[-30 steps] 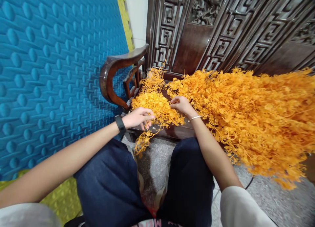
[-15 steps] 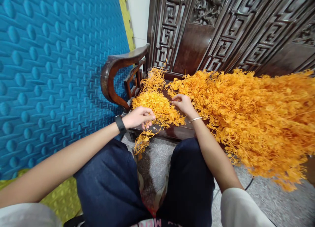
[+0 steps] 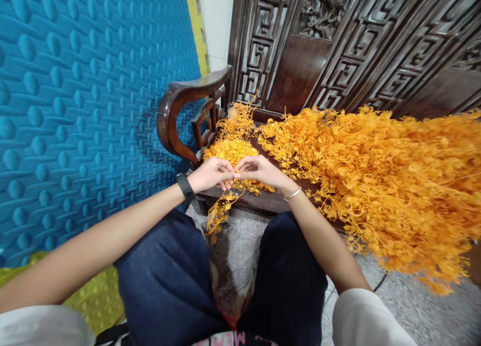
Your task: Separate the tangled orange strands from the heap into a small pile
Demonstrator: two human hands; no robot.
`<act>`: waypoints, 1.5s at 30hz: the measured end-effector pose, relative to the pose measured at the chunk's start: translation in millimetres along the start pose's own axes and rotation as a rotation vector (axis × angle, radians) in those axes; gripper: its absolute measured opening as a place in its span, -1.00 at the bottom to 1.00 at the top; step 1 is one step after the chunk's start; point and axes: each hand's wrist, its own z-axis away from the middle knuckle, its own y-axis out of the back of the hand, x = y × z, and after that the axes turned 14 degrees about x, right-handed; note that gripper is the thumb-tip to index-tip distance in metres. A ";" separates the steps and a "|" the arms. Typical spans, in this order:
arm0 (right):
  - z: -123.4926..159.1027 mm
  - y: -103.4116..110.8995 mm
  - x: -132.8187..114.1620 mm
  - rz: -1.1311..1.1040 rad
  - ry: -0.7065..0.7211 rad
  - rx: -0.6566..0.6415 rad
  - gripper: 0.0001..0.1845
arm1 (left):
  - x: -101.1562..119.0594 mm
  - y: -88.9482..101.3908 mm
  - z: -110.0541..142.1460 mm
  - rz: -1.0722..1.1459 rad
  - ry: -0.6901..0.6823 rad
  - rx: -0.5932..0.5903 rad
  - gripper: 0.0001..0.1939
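Observation:
My left hand, with a black band on its wrist, is closed in a pinch on a thin orange plastic strand. The strand's frilly, flower-like pieces dangle over the seat's front edge. Fingertips of my right hand, which wears a silver bangle, meet those of the left and are pinched too. What lies between the right fingertips is too small to make out, though the strand runs there. Just behind both hands rests a small heap of orange plastic pieces, partly covered by them.
A large mass of similar orange strands covers the right of the dark wooden bench. At left curves its armrest; a carved backrest rises behind. Blue foam matting stands left. Speckled floor shows between my knees.
My right hand has moved left from beside the large orange mass to meet my left hand's fingertips. The left hand stays nearly in place, with the strand still hanging from it.

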 end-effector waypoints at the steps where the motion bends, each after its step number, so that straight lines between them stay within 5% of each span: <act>1: 0.2 -2.1 0.0 -0.006 0.013 0.020 -0.70 | 0.0 0.7 0.0 0.006 -0.005 -0.002 -0.79; 20: -1.5 1.6 -2.9 -0.123 0.030 0.083 -0.74 | 11.3 -6.6 3.9 -0.030 0.003 0.015 -0.89; 31: -2.1 14.9 5.3 -0.323 -0.016 0.271 -0.75 | 13.1 -11.5 -6.4 0.032 -0.023 0.097 -0.85; 39: -6.0 18.9 8.1 -0.403 -0.062 0.486 -0.74 | 8.1 -4.9 -8.3 0.053 0.021 -0.046 -0.86; 45: -4.6 19.3 2.4 -0.349 -0.040 0.404 -0.54 | 8.1 0.6 -3.5 0.142 -0.067 0.036 -0.83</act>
